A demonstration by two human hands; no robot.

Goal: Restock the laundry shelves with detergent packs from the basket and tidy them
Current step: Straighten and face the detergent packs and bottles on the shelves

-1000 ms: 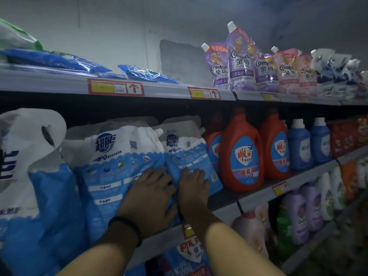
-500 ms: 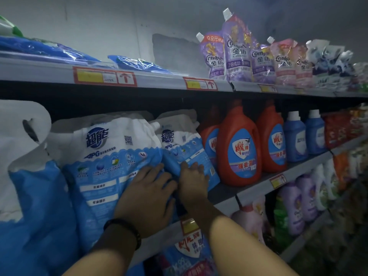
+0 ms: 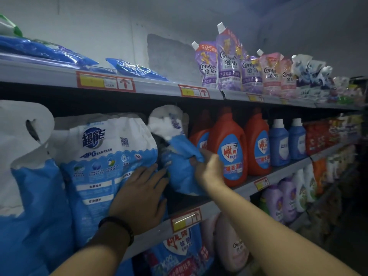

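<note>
Large blue-and-white detergent packs stand on the middle shelf point(image 3: 199, 208). My left hand point(image 3: 139, 198) lies flat with straight fingers against the front of the big pack point(image 3: 103, 162) with the printed label. Just to its right, my right hand point(image 3: 207, 168) grips the crumpled right edge of a smaller blue-and-white pack point(image 3: 179, 156), which is twisted sideways beside the red bottles. Another large pack point(image 3: 29, 176) stands at the far left. The basket is out of view.
Red detergent bottles point(image 3: 229, 146) and blue bottles point(image 3: 278, 144) stand right of the packs. On the top shelf are flat blue bags point(image 3: 137, 69) and purple and pink Comfort pouches point(image 3: 229, 62). Lower shelves hold more pouches and bottles point(image 3: 278, 200).
My right hand moved from lying flat on the smaller pack to gripping its right edge, and the pack has turned and crumpled. My left hand stayed pressed on the big pack.
</note>
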